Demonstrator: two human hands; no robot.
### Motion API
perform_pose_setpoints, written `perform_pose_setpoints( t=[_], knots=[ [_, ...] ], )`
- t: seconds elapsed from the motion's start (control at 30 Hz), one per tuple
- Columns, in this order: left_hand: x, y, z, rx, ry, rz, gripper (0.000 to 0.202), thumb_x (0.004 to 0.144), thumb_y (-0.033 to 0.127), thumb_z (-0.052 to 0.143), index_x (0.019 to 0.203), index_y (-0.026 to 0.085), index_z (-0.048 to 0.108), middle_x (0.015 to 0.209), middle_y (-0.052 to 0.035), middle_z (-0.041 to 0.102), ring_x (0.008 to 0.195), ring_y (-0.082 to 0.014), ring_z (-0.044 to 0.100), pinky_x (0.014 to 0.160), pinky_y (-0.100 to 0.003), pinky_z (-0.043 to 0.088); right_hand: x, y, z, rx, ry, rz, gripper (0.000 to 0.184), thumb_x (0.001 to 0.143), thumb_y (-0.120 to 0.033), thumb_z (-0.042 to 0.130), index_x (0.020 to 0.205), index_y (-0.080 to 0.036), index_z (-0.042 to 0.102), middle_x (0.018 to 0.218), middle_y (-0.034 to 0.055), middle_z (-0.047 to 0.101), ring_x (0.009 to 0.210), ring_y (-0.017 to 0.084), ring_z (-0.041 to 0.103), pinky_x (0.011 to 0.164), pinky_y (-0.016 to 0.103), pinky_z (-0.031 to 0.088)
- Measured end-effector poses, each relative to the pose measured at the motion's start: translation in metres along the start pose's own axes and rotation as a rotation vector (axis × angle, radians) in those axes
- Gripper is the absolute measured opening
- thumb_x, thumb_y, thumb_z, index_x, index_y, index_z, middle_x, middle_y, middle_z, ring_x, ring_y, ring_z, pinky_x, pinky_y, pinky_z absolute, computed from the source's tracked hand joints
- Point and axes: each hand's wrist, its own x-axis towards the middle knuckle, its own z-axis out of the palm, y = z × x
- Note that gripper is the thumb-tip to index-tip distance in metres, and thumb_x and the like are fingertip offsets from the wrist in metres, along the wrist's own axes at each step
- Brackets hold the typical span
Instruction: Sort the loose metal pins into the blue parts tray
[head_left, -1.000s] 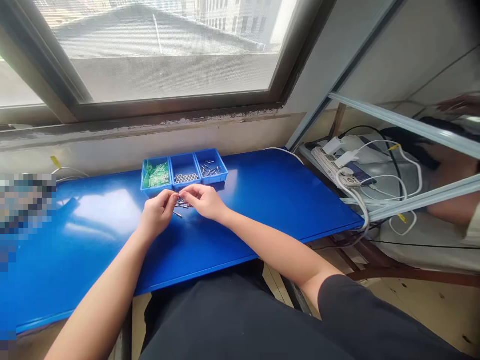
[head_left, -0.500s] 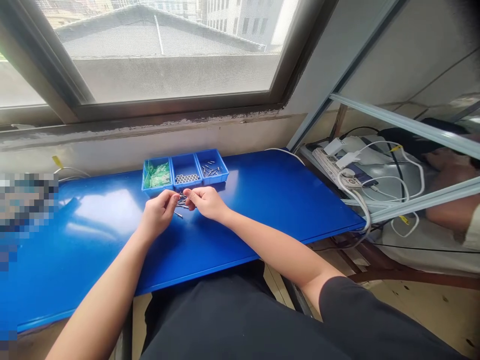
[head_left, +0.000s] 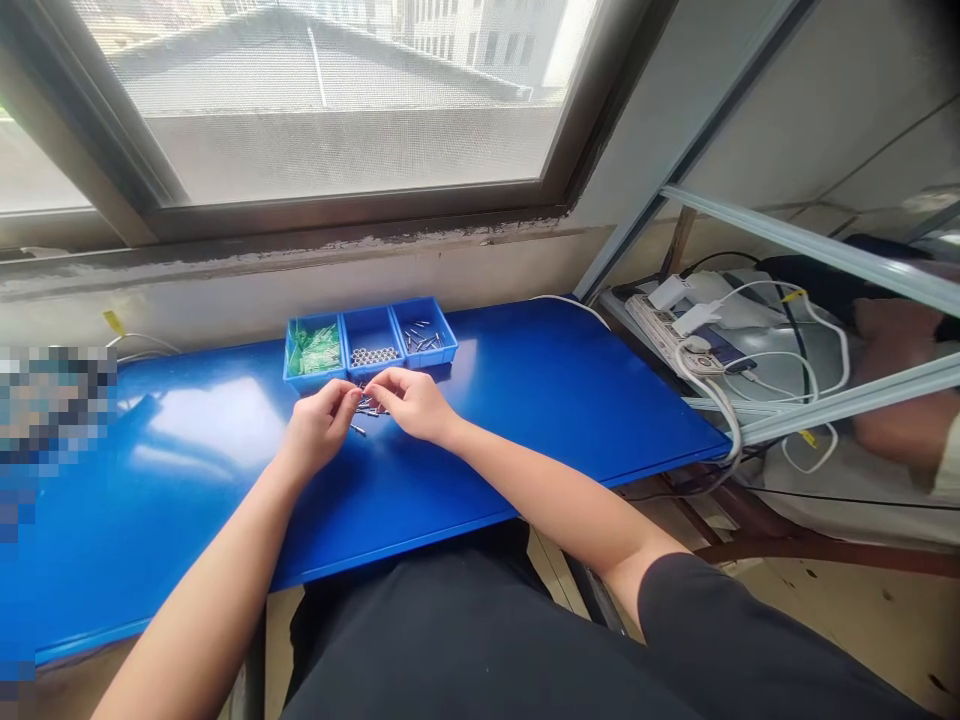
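My left hand [head_left: 324, 418] and my right hand [head_left: 411, 402] meet fingertip to fingertip over the blue table [head_left: 480, 440]. Both are closed in a pinch, and whatever lies between the fingers is too small and covered to name. Just beneath them lie several slim metal pen-like pieces [head_left: 359, 430], partly hidden by the hands. Directly behind stand three joined blue bins. The left bin [head_left: 315, 380] holds green and clear thin pieces, the middle bin [head_left: 367, 322] a cluster of round silver parts, and the right bin [head_left: 450, 350] several slim dark-and-silver metal pieces.
A power strip [head_left: 660, 330] with white plugs and cables sits right of the table, behind a metal frame [head_left: 825, 240]. Another person's arm [head_left: 900, 420] shows at the far right. The window [head_left: 352, 150] is behind the table. A blurred patch covers the left edge.
My right hand's fingers have shifted slightly, with the fingertips now drawn closer to my left fingertips. The left hand and the bins stay where they were.
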Motion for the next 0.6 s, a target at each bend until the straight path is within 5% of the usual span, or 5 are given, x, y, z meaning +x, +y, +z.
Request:
perform_pose_setpoints(
  t=[0.2,0.4,0.6],
  knots=[
    [-0.0017,-0.0018,0.0015,0.008,-0.065,0.03,0.029,0.094,0.043,0.05,0.093,0.018,0.064,0.071,-0.0014,0.069,0.055,-0.0112,0.058,0.054,-0.02,0.043,0.0009,0.0012,-0.0021,-0.071,0.028,0.043,0.045,0.087,-0.058,0.057,0.074,-0.016,0.06,0.067,0.0017,0.066,0.063,0.012,0.06,0.063,0.024,0.045],
    [-0.0013,0.0017,0.0007,0.005,-0.043,0.052,0.026,0.094,0.041,0.05,0.096,0.018,0.062,0.058,0.0038,0.058,0.046,-0.0084,0.046,0.05,-0.02,0.039,0.0007,-0.0014,-0.0036,-0.07,0.006,0.057,0.062,0.087,-0.07,0.047,0.062,-0.015,0.058,0.058,0.0016,0.061,0.057,0.011,0.057,0.062,0.024,0.044],
    [0.0001,0.0019,0.0001,-0.013,0.004,0.023,0.026,0.094,0.04,0.049,0.09,0.018,0.062,0.061,0.0022,0.061,0.049,-0.0092,0.048,0.05,-0.02,0.039,-0.0001,-0.0012,-0.0004,0.032,0.01,0.017,0.037,0.084,-0.054,0.063,0.089,-0.017,0.064,0.07,-0.0003,0.064,0.063,0.011,0.059,0.063,0.024,0.047]
  ],
)
